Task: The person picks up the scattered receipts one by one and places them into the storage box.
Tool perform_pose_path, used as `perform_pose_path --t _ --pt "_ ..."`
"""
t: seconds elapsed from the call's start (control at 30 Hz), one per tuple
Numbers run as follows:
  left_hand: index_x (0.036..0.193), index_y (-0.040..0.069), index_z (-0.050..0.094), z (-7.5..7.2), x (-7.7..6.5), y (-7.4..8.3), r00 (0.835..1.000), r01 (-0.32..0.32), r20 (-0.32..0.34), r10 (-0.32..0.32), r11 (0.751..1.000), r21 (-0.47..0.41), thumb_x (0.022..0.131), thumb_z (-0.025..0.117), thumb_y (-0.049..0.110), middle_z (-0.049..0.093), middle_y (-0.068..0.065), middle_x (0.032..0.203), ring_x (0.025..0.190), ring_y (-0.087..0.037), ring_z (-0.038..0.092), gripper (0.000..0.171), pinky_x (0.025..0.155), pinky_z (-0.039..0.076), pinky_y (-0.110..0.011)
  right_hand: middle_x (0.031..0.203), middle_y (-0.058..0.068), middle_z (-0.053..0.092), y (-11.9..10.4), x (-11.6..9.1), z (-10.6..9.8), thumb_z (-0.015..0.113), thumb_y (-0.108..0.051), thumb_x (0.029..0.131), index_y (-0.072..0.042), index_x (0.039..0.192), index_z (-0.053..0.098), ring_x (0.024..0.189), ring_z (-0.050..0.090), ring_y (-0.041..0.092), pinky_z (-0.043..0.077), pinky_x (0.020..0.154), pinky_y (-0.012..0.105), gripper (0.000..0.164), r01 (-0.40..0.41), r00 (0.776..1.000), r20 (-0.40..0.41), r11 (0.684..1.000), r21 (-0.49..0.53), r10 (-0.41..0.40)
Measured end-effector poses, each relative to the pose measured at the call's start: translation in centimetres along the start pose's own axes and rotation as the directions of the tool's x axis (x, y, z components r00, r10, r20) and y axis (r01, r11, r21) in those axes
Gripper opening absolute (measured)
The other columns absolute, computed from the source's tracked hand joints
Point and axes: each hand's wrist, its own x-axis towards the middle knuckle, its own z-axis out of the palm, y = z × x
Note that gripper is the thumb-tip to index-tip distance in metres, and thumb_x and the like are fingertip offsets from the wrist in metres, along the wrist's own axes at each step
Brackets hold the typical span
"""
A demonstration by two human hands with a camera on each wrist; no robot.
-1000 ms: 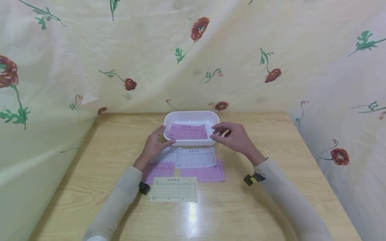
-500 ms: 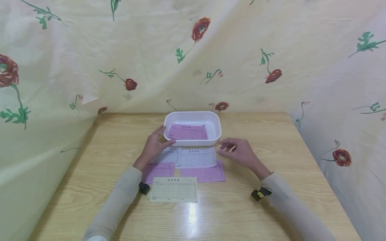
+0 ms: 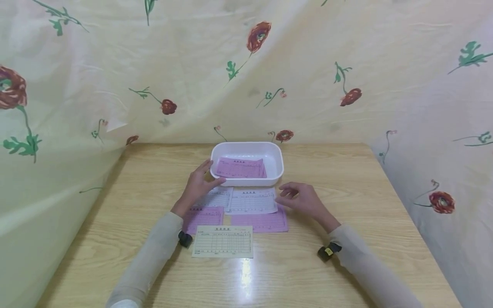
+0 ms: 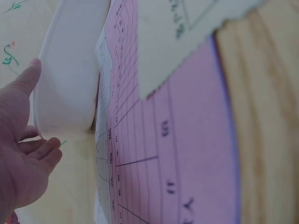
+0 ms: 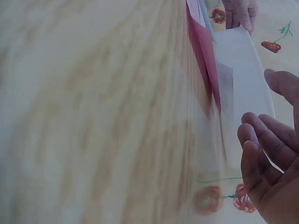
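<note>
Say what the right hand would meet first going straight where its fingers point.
Probably the nearer white slip, though the right hand may pass above it toward the white tray; depth is unclear.

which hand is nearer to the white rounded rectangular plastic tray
Left. The left hand holds the tray at its front left corner; the right hand is apart from it, off the front right corner.

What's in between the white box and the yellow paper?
Going from the box to the yellow paper, first there are white papers, then pink papers. The head view shows it.
</note>
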Motion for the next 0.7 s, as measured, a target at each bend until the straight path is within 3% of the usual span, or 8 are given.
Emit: perform_pose_path --t 0.43,0.7 --pt "0.157 0.007 0.039 -0.1 0.0 0.1 1.000 0.009 0.000 -0.009 1.000 -0.005 0.087 0.080 0.047 0.027 -0.021 0.166 0.154 -0.038 0.024 0.091 0.125 0.024 -0.056 0.097 0.002 0.077 0.0 1.0 0.8 0.087 -0.032 0.082 -0.006 0.120 0.072 0.082 0.070 0.013 0.060 0.074 0.028 0.049 -0.032 0.997 0.069 0.999 -0.015 0.033" --pt "0.155 0.005 0.041 -0.1 0.0 0.0 1.000 -0.013 -0.006 0.013 1.000 -0.008 0.086 0.082 0.043 0.029 -0.022 0.165 0.153 -0.040 0.025 0.088 0.124 0.024 -0.056 0.097 0.002 0.076 -0.4 1.2 1.1 0.087 -0.033 0.082 -0.002 0.128 0.067 0.086 0.071 0.014 0.061 0.080 0.034 0.059 -0.081 0.990 0.112 0.997 -0.005 0.081"
